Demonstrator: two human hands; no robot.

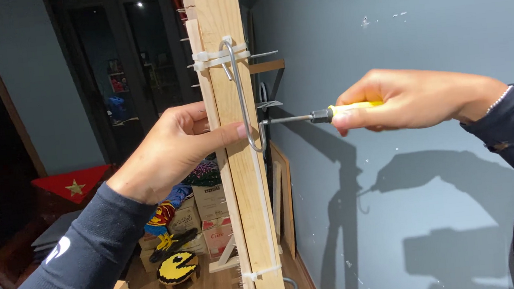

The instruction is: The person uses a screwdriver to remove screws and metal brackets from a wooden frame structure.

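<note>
The yellow-handled metal screwdriver (323, 115) lies level, tip pointing left at the tall wooden post (243, 164); right hand (409, 98) squeezes its handle, left hand (173, 149) grips the post.

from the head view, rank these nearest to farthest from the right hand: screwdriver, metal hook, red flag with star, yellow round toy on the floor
1. Screwdriver: gripped in the right hand.
2. Metal hook: just left, on the wooden post.
3. Yellow round toy: low left, on the floor.
4. Red flag: far left.
</note>
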